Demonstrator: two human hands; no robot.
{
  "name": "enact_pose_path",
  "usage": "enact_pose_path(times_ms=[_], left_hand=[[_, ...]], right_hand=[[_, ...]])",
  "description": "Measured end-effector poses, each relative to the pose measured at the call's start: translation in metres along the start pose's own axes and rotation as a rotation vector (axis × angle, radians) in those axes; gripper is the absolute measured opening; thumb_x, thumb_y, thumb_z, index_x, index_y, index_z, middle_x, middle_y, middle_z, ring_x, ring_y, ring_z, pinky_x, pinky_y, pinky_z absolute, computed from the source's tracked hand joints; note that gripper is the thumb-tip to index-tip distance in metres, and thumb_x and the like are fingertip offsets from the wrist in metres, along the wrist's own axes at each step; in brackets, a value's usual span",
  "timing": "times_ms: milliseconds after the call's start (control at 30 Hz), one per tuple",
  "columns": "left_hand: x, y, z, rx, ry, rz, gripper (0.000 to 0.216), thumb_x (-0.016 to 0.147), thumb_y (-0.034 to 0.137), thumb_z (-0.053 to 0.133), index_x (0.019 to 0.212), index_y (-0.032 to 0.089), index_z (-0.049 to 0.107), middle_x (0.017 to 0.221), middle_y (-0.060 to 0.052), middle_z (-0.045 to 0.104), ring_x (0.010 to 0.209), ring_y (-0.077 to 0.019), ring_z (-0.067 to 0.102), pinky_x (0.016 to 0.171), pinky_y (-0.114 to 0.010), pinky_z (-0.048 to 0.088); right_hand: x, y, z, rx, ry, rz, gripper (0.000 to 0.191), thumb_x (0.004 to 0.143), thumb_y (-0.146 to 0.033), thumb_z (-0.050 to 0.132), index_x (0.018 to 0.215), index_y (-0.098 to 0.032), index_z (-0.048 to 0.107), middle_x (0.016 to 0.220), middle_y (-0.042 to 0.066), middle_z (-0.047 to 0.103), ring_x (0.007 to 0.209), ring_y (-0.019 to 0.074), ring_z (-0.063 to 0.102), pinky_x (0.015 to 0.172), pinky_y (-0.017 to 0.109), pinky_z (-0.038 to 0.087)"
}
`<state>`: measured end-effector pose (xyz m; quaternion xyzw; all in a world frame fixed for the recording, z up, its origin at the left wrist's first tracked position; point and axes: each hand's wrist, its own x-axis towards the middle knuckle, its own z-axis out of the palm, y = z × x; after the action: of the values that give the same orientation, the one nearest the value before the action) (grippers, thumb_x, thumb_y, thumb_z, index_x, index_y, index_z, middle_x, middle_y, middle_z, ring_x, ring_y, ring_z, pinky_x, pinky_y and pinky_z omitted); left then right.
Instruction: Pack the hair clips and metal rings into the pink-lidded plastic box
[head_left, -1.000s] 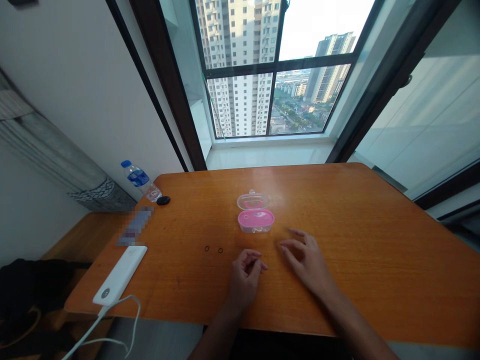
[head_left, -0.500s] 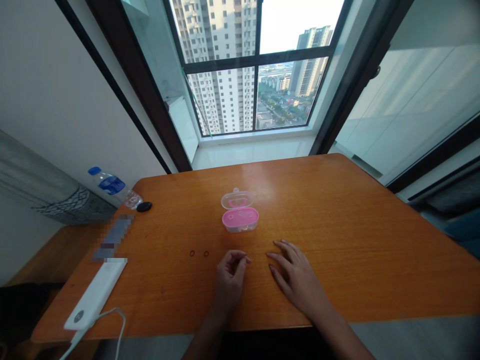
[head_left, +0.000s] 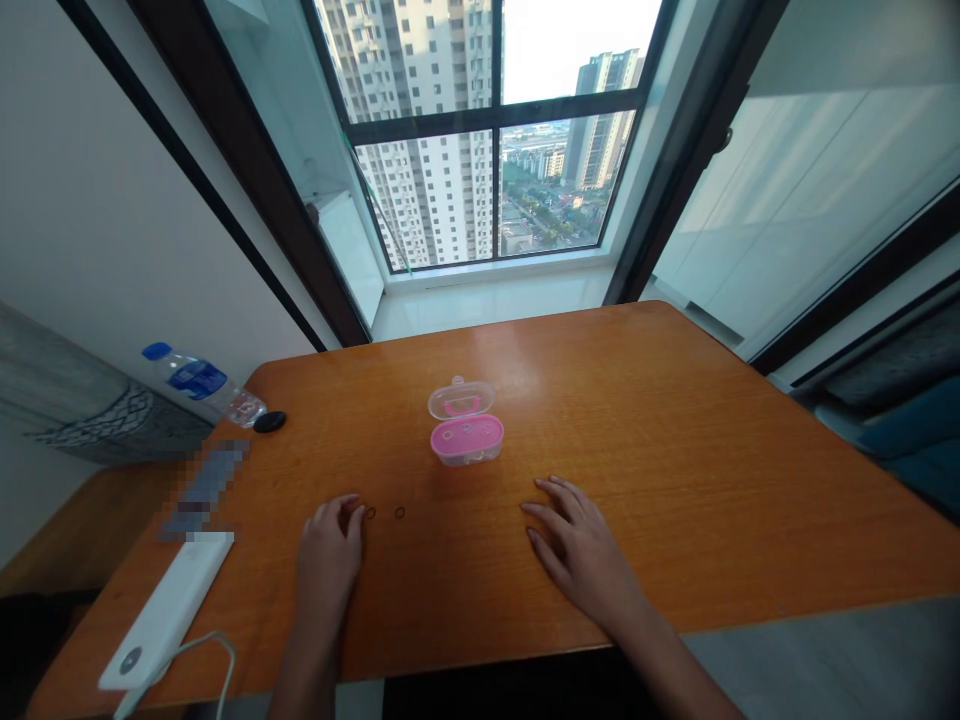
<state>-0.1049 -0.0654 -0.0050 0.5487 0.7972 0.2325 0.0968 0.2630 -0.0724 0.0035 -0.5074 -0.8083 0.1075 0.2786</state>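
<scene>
On the wooden table two small dark rings lie side by side, a left ring [head_left: 370, 512] and a right ring [head_left: 400, 512]. My left hand [head_left: 328, 548] is just left of the left ring, thumb and forefinger closed together in a pinch at its edge. Whether the fingertips touch that ring or hold something small, I cannot make out. Fingers apart and holding nothing, my right hand [head_left: 583, 550] rests over the table on the right. Beyond the hands stands a pink and clear plastic box [head_left: 466, 440], its clear lid [head_left: 460, 400] tipped back.
Along the table's left side are a white power strip [head_left: 169, 610] with a cable, a blurred-out flat object [head_left: 206, 490], a black round object [head_left: 269, 422] and a lying water bottle [head_left: 202, 382]. A window [head_left: 495, 150] rises behind the table [head_left: 675, 450].
My left hand has moved left, from between the box and my right hand to beside the left ring. My right hand keeps its pose. The view has shifted slightly.
</scene>
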Motion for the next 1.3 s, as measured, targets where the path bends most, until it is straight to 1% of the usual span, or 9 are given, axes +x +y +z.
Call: enact_pose_path(times_ms=[133,267,367,467,800,967,1067,1200,1300], left_hand=[[0.002,-0.007,-0.003,-0.015,-0.100,-0.033,0.034,0.087,0.046,0.048,0.091,0.018,0.068,0.098,-0.011,0.071,0.095,-0.0308,0.064,0.087,-0.042,0.047],[0.004,-0.006,-0.005,-0.027,-0.147,-0.034,0.038,0.089,0.046,0.043,0.091,0.018,0.069,0.098,-0.011,0.071,0.096,-0.0303,0.062,0.088,-0.041,0.045],[0.006,-0.006,-0.005,-0.023,-0.189,-0.051,0.038,0.087,0.049,0.047,0.090,0.019,0.070,0.098,-0.011,0.070,0.095,-0.0298,0.062,0.086,-0.039,0.044],[0.007,-0.005,-0.004,-0.005,-0.224,-0.037,0.034,0.085,0.047,0.050,0.085,0.019,0.069,0.095,-0.010,0.070,0.092,-0.0291,0.062,0.083,-0.038,0.044],[0.007,0.016,0.003,-0.095,-0.256,0.080,0.030,0.087,0.043,0.049,0.083,0.019,0.067,0.091,-0.009,0.069,0.089,-0.0269,0.062,0.081,-0.037,0.045],[0.007,0.025,0.008,-0.085,-0.302,0.092,0.027,0.085,0.041,0.054,0.086,0.019,0.068,0.093,-0.009,0.068,0.091,-0.0269,0.062,0.082,-0.037,0.045],[0.004,0.028,0.010,-0.067,-0.285,0.121,0.024,0.085,0.038,0.054,0.088,0.019,0.067,0.094,-0.010,0.067,0.091,-0.0271,0.061,0.084,-0.038,0.045],[-0.001,0.032,0.012,-0.036,-0.249,0.174,0.024,0.087,0.036,0.049,0.081,0.019,0.066,0.089,-0.010,0.065,0.088,-0.0283,0.059,0.083,-0.041,0.044],[-0.007,0.040,0.013,-0.118,-0.211,0.186,0.020,0.087,0.032,0.049,0.079,0.019,0.062,0.086,-0.009,0.063,0.085,-0.0276,0.059,0.082,-0.040,0.044]], right_hand=[[0.000,-0.001,-0.001,-0.006,-0.004,0.006,0.029,0.089,-0.024,0.059,0.117,-0.028,0.066,0.138,0.011,0.054,0.132,0.0345,0.046,0.106,0.058,0.044],[0.000,-0.001,0.000,-0.032,-0.015,0.007,0.029,0.090,-0.024,0.057,0.118,-0.027,0.066,0.138,0.010,0.054,0.132,0.0335,0.046,0.107,0.057,0.043],[-0.001,-0.001,0.000,-0.053,-0.027,0.014,0.028,0.091,-0.025,0.056,0.117,-0.027,0.066,0.139,0.009,0.053,0.133,0.0323,0.045,0.109,0.055,0.041],[0.000,-0.001,0.000,-0.055,-0.024,0.010,0.028,0.091,-0.025,0.056,0.117,-0.027,0.067,0.138,0.010,0.054,0.133,0.0321,0.045,0.109,0.054,0.042],[-0.001,-0.003,-0.002,-0.059,-0.050,0.030,0.029,0.092,-0.025,0.055,0.118,-0.027,0.066,0.140,0.009,0.052,0.134,0.0314,0.043,0.111,0.054,0.040],[0.000,-0.004,-0.003,-0.049,-0.047,0.034,0.029,0.092,-0.025,0.055,0.119,-0.027,0.066,0.140,0.009,0.052,0.135,0.0316,0.043,0.110,0.054,0.041],[0.000,-0.004,-0.003,-0.045,-0.040,0.031,0.029,0.091,-0.025,0.055,0.118,-0.027,0.066,0.139,0.010,0.053,0.134,0.0317,0.043,0.110,0.054,0.041],[-0.001,-0.002,-0.002,-0.043,-0.037,0.024,0.029,0.091,-0.025,0.055,0.118,-0.027,0.066,0.139,0.010,0.053,0.133,0.0316,0.044,0.110,0.054,0.041],[-0.002,-0.001,-0.001,-0.027,-0.033,0.027,0.028,0.091,-0.025,0.056,0.117,-0.027,0.067,0.138,0.009,0.054,0.134,0.0321,0.044,0.109,0.055,0.041]])
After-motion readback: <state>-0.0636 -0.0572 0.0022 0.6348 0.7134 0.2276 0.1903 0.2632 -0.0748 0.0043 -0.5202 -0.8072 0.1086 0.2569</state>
